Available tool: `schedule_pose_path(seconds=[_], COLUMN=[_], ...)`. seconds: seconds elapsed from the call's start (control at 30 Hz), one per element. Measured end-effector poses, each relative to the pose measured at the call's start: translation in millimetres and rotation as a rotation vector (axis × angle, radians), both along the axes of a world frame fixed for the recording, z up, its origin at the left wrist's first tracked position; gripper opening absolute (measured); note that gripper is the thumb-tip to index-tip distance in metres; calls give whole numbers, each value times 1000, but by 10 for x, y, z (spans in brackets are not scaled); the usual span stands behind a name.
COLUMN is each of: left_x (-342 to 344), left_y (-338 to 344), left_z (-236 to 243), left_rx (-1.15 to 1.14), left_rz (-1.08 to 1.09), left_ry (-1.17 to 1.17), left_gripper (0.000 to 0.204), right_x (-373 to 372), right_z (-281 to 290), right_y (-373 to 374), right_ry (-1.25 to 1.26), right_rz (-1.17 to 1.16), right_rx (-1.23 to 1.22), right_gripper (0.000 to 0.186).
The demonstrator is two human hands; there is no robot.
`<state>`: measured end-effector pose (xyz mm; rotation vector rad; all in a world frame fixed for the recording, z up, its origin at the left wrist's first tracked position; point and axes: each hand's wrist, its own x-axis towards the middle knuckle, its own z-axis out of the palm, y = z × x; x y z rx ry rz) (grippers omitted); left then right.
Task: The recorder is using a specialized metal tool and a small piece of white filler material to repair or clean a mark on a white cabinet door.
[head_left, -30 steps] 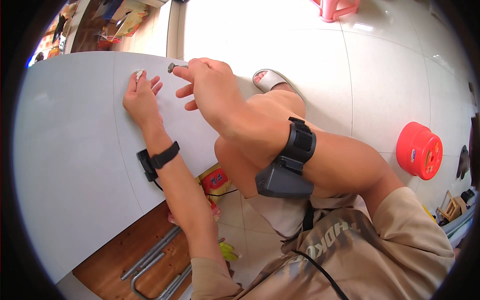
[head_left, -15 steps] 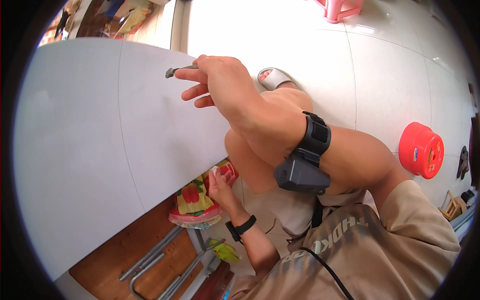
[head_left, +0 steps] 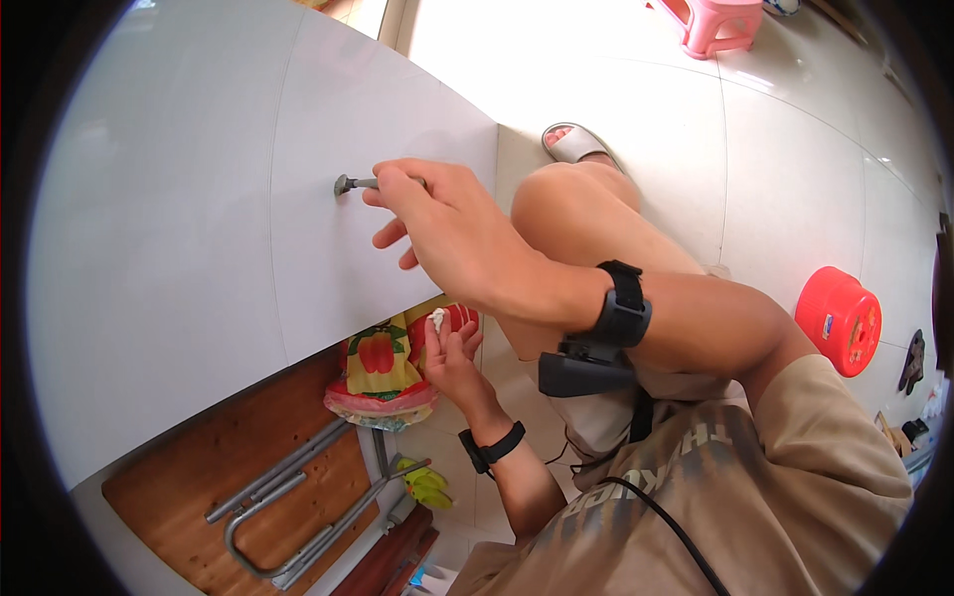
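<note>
My right hand (head_left: 442, 223) holds a small grey metal rod with a round knobbed end (head_left: 346, 185) between thumb and forefinger, other fingers loosely curled; the knob is at the white panel surface (head_left: 169, 248), though contact is unclear. Below the panel's edge, my left hand (head_left: 452, 363) is raised with a small crumpled white piece (head_left: 436, 318) at its fingertips, beside red and yellow printed bags (head_left: 378, 363). Both my forearms wear black straps with devices.
My bent leg and sandalled foot (head_left: 571, 144) are right of the panel. A red plastic stool (head_left: 838, 320) and a pink one (head_left: 717, 25) stand on the tiled floor. A wooden board with metal tubing (head_left: 179, 497) and yellow-green gloves (head_left: 425, 482) lie below the panel.
My left hand has dropped from the white surface to below its edge, the white piece still in it. My right hand with the metal rod has moved down, and the view has shifted.
</note>
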<state>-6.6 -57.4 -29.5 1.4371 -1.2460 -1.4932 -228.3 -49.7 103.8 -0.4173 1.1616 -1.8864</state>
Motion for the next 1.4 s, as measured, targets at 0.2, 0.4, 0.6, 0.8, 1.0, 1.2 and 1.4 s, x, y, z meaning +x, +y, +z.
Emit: schedule_pose_path(seconds=[0.2, 0.4, 0.6, 0.8, 1.0, 1.2, 1.4], left_x=[-169, -239, -88, -57, 7, -106, -198], left_y=[-117, -135, -206, -31, 146, 125, 67], left_z=[350, 520, 538, 585, 607, 662, 752], left_rx=[-83, -133, -205, -217, -239, -256, -271], left_rz=[-23, 18, 109, 116, 108, 83, 62], left_ry=[63, 119, 157, 93, 57, 59, 61], left_gripper=[61, 64, 55, 52, 49, 46, 43], right_x=[131, 188, 297, 619, 646, 768, 634], right_z=[51, 87, 47, 2, -29, -48, -59], right_y=[176, 251, 368, 382, 461, 409, 429], right_ry=[95, 181, 433, 682, 783, 765, 782], right_rz=[17, 153, 256, 97, 133, 74, 120], right_rx=[-73, -64, -90, -256, -225, -267, -189], right_gripper=[44, 51, 42, 37, 36, 35, 30])
